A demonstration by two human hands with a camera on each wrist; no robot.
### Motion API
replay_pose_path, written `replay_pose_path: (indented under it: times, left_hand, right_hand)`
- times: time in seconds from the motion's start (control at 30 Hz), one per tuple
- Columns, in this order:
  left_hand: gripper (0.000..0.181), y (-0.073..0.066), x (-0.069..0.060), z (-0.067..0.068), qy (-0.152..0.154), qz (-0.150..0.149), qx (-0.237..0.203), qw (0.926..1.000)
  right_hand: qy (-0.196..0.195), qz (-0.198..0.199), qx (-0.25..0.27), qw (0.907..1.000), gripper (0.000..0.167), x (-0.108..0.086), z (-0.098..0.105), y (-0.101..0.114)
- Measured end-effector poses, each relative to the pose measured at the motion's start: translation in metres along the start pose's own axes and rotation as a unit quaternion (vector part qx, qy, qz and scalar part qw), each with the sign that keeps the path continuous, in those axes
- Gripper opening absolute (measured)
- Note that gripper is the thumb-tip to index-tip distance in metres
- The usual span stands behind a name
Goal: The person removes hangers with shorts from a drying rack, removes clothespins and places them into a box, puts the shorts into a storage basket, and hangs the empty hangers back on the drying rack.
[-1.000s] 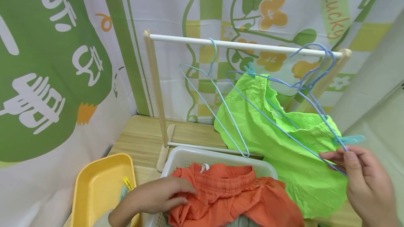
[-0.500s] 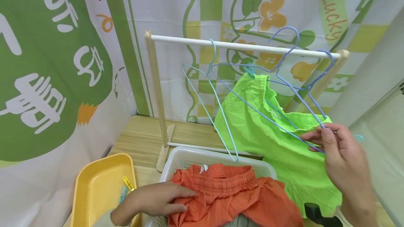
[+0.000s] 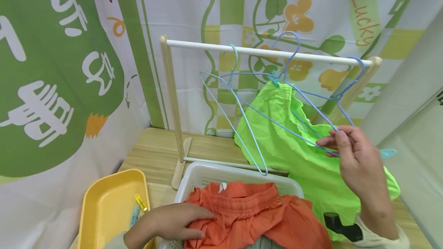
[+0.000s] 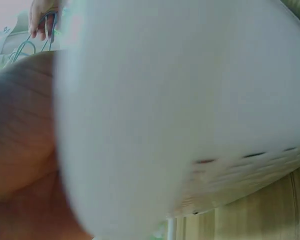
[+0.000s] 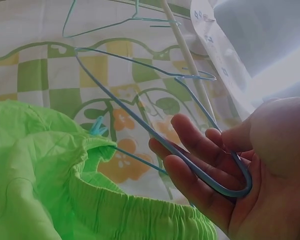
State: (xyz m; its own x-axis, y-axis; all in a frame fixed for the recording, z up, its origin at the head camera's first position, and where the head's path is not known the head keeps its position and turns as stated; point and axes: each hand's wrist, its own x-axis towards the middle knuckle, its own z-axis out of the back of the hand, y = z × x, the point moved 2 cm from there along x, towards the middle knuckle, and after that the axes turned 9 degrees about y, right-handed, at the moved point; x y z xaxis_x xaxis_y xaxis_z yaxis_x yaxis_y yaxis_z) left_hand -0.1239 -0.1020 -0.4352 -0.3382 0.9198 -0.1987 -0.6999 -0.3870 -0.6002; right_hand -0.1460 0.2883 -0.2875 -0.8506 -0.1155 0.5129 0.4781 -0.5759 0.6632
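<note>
Pale wood-grain table (image 3: 152, 153), white-and-green printed curtain (image 3: 173, 7) behind. Wooden rack with white rail (image 3: 197, 45) stood far; turquoise wire hanger (image 3: 246, 124) hung left of centre; neon-green elastic-waist shorts (image 3: 261, 133) right, on blue wire hanger (image 3: 351, 85). Right hand (image 3: 360, 162), fingers bent, pinched blue-purple wire hanger (image 5: 152, 132) before green shorts; could not tell whether hook touched rail. Left hand (image 3: 178, 218), fingers relaxed, touched orange shorts (image 3: 242, 210) in white perforated plastic basket (image 3: 242, 168). Yellow plastic tray (image 3: 104, 199), near left, held clips (image 3: 141, 203).

Rack (image 3: 256, 52), basket (image 3: 221, 170), tray (image 3: 110, 203) on tabletop (image 3: 149, 153), apparently
</note>
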Motion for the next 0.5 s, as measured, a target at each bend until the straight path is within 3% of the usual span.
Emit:
replay_pose_path:
  times: [0.27,0.5]
  left_hand:
    - [0.038,-0.002,0.005,-0.009,-0.039,0.014,0.066,0.997]
    - [0.032,0.0,0.009,-0.019,-0.083,-0.001,0.12,0.9894]
  right_hand:
    - [0.009,-0.002,-0.004,0.9999,0.017,0.001,-0.006,0.001]
    - [0.027,0.001,-0.039,0.9989,0.017,-0.004,-0.01,-0.002]
